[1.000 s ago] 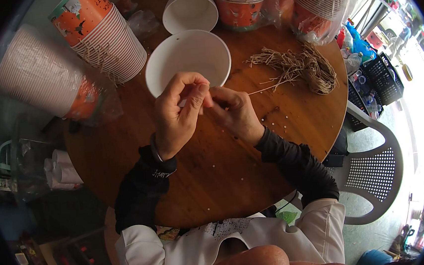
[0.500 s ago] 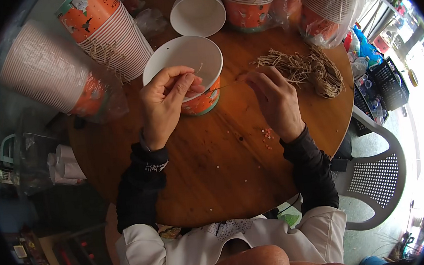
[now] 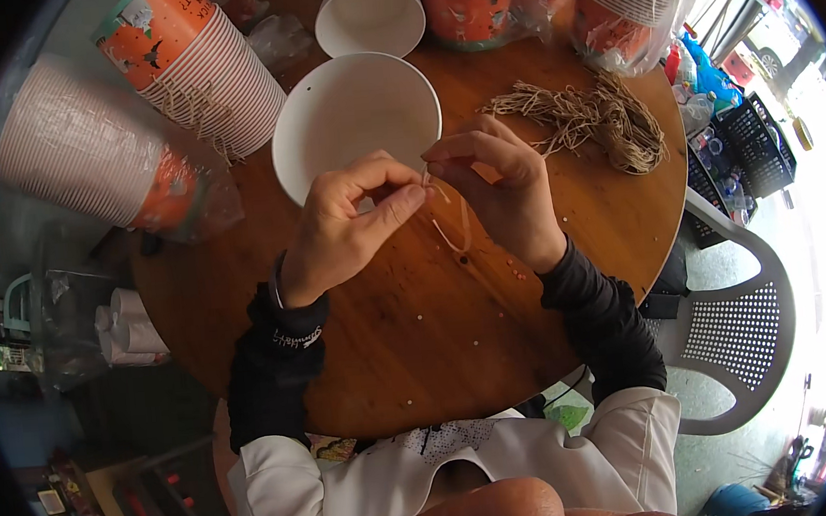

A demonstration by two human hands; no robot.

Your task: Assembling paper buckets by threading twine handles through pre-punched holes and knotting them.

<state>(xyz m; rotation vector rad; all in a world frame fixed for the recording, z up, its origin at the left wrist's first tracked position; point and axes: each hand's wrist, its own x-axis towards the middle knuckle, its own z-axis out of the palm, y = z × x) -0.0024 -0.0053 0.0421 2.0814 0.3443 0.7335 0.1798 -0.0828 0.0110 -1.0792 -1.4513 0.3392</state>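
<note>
Head view looking straight down: my left hand and right hand are pinched together on the same short bit of twine, fingertips almost touching right at the near rim of the big white paper bucket. The string hangs toward me from the pinch in a small loop, long axis roughly front to back, about equally close to both hands. Both grips are narrow, closed on the string. It's all over a round wooden table, with a twine bundle off to the right, stacks of orange cups far left, and a white plastic chair beside it.
</note>
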